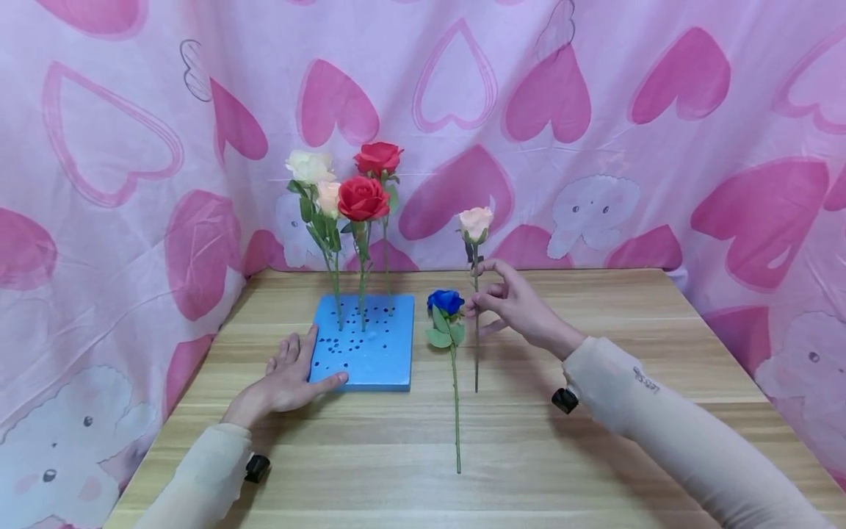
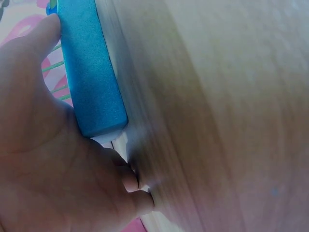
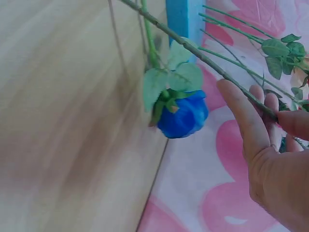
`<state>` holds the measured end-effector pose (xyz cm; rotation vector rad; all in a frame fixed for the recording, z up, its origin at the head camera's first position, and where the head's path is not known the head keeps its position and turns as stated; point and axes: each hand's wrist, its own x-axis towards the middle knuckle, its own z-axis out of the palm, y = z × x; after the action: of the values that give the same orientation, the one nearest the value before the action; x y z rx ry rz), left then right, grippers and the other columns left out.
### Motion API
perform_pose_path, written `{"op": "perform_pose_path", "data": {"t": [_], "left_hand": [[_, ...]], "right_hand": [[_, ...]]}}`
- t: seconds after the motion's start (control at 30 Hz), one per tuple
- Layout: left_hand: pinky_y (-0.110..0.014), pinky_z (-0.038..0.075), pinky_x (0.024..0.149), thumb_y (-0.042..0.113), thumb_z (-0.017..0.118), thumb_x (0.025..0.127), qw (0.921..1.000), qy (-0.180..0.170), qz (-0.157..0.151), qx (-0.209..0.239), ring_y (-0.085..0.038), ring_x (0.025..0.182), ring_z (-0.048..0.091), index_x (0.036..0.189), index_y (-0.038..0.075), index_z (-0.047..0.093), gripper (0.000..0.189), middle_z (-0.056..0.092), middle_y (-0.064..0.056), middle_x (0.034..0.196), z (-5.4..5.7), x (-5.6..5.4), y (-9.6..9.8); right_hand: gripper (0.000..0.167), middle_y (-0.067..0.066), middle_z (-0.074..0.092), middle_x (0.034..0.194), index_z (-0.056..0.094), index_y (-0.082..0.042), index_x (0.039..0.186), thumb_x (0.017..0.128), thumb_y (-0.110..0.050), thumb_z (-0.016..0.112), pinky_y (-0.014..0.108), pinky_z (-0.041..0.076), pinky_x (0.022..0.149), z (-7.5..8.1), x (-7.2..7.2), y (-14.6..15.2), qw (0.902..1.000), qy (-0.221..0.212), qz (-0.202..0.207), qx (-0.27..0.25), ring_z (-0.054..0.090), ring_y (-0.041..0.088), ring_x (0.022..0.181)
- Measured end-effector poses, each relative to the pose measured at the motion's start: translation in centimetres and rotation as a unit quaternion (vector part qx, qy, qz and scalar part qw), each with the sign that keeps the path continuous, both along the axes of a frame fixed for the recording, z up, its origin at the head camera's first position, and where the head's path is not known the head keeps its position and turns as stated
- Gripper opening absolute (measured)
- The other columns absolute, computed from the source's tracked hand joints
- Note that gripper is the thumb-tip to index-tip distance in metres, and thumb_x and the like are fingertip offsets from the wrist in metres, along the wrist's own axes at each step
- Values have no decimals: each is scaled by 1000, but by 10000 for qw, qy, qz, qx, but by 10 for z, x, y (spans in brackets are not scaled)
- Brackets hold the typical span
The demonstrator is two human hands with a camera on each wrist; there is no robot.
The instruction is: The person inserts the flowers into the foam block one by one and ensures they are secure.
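Observation:
In the head view my right hand (image 1: 509, 301) pinches the stem of a pale pink rose (image 1: 476, 223), which stands upright above the table with its bloom at the top. The right wrist view shows the thumb and fingers of that hand (image 3: 270, 130) on the stem (image 3: 207, 60). Just left of it, a blue rose (image 1: 446, 302) with green leaves lies on the table. My left hand (image 1: 288, 377) rests against the near left corner of a blue foam block (image 1: 390, 367) full of holes, fingers extended along its side and thumb at the front edge.
Two red roses (image 1: 363, 198), a white rose (image 1: 308, 167) and a small cream rose (image 1: 328, 199) stand in the block's rear half. A heart-patterned pink curtain (image 1: 456, 110) hangs behind and beside the wooden table (image 1: 370, 455).

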<state>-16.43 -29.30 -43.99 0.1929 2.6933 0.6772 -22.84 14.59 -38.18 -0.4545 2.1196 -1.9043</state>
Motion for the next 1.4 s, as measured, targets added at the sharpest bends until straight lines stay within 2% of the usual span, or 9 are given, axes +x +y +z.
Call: {"op": "perform_pose_path", "data": {"t": [0.2, 0.4, 0.5, 0.7, 0.97, 1.1, 1.2, 1.3, 1.4], "left_hand": [[-83, -7, 127, 80, 62, 99, 10000, -20, 0, -23, -63, 164, -17, 177, 7, -11, 130, -15, -42, 177, 0, 0, -2], [-83, -6, 127, 79, 62, 100, 10000, -34, 16, -25, -63, 164, -17, 177, 7, -12, 129, -16, -42, 177, -1, 1, -3], [-83, -6, 127, 79, 62, 100, 10000, -45, 31, -23, -63, 164, -17, 177, 7, -12, 129, -16, -41, 177, -2, 2, -3], [-83, -6, 127, 80, 62, 99, 10000, -60, 37, 11, -63, 164, -17, 177, 7, -12, 129, -16, -41, 177, -3, 1, -4], [-82, -6, 128, 80, 62, 100, 10000, -37, 15, 15, -61, 165, -17, 178, 8, -11, 129, -16, -40, 178, -2, 0, -2], [-81, -6, 128, 80, 62, 99, 10000, -42, 19, 23, -61, 165, -16, 178, 8, -11, 129, -15, -40, 178, -2, 0, -2], [-81, -6, 129, 80, 62, 99, 10000, -40, 30, 11, -61, 165, -16, 178, 9, -11, 129, -15, -39, 179, -2, -1, -2], [-81, -6, 129, 80, 62, 99, 10000, -50, 49, -3, -61, 165, -16, 178, 10, -11, 129, -15, -39, 179, -1, -1, -1], [-81, -5, 129, 81, 62, 98, 9999, -67, 68, -30, -61, 165, -15, 178, 11, -12, 129, -15, -38, 179, 0, -2, 0]], "right_hand": [[42, 35, 72, 123, 50, -5, 149, 110, 3, 66, 70, 65, 79, 12, -10, -9, 9988, 388, -79, -275, 81, 31, 101], [41, 23, 74, 114, 54, -7, 146, 108, 1, 70, 66, 67, 80, 21, -16, -21, 9965, 714, -127, -410, 80, 32, 100], [39, 20, 76, 114, 55, -7, 145, 109, -1, 70, 64, 67, 83, 24, -18, -28, 9948, 903, -93, -471, 80, 32, 102], [38, 23, 75, 117, 56, -9, 145, 110, -1, 68, 56, 69, 82, 28, -22, -40, 9914, 1185, -49, -545, 80, 29, 102], [38, 21, 76, 117, 57, -9, 145, 110, 0, 68, 66, 65, 86, 30, -29, -52, 9911, 1108, -69, -736, 79, 29, 102], [40, 19, 77, 116, 56, -7, 146, 109, -3, 70, 58, 68, 84, 30, -32, -59, 9918, 1064, -59, -706, 79, 29, 102], [41, 22, 76, 117, 56, -4, 146, 109, -4, 72, 55, 69, 84, 29, -35, -66, 9920, 1009, -32, -756, 80, 30, 102], [41, 29, 74, 119, 56, -2, 146, 108, -5, 73, 58, 68, 85, 29, -37, -73, 9916, 976, 25, -843, 80, 30, 102], [40, 29, 74, 117, 58, -3, 144, 108, -3, 73, 61, 67, 86, 30, -38, -80, 9909, 932, 85, -967, 80, 31, 101]]}}
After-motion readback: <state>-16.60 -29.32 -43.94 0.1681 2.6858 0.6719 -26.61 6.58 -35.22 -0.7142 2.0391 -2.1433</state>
